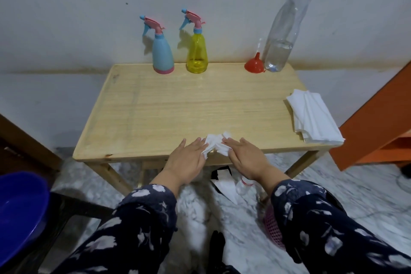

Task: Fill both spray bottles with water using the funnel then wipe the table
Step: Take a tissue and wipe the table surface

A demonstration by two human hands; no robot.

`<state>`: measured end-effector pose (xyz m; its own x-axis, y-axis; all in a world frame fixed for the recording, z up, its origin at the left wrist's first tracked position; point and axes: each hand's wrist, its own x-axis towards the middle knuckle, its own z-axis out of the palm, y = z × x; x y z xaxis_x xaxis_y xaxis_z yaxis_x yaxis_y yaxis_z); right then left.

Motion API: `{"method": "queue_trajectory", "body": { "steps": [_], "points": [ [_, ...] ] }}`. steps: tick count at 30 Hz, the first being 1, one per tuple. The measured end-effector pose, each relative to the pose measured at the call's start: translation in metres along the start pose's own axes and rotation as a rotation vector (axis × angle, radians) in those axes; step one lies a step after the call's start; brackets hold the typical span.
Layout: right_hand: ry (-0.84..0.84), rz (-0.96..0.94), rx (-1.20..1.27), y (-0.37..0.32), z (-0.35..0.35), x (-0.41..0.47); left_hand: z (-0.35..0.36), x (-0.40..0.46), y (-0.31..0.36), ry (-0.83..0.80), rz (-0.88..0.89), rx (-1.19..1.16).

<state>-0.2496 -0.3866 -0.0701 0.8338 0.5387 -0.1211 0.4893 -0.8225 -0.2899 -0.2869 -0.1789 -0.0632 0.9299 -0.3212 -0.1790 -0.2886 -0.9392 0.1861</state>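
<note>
Both hands are lying at the near edge of the table (pixel 155 107) with a crumpled white tissue (pixel 215 145) between them. The left hand (pixel 188 158) is stretching its fingers out almost straight, the fingertips resting on the tissue's left side. The right hand (pixel 245 159) is doing the same from the other side, fingers extended and touching the tissue's right part; neither hand is curling round it as far as the view shows.

At the far edge, the blue sprayer (pixel 162 51) and the yellow sprayer (pixel 196 48) are standing upright just beside each other, both with pink-and-blue trigger heads screwed on. Well to their right, the red funnel (pixel 254 64) is sitting mouth-down, touching or almost touching the tall clear bottle (pixel 287 26), which is holding water in its lower part and wearing a blue cap. A stack of white napkins (pixel 313 115) is lying at the right edge, overhanging the corner slightly
</note>
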Motion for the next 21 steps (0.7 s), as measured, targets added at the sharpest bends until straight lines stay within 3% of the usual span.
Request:
{"method": "queue_trajectory", "body": {
  "steps": [12, 21],
  "points": [
    [0.167, 0.041, -0.202, 0.068, -0.089, 0.066, -0.078, 0.122, 0.011, 0.064, -0.034, 0.049],
    [0.044, 0.073, -0.211, 0.161, -0.112, 0.170, -0.084, 0.260, 0.003, -0.060, -0.135, -0.007]
  ]
}}
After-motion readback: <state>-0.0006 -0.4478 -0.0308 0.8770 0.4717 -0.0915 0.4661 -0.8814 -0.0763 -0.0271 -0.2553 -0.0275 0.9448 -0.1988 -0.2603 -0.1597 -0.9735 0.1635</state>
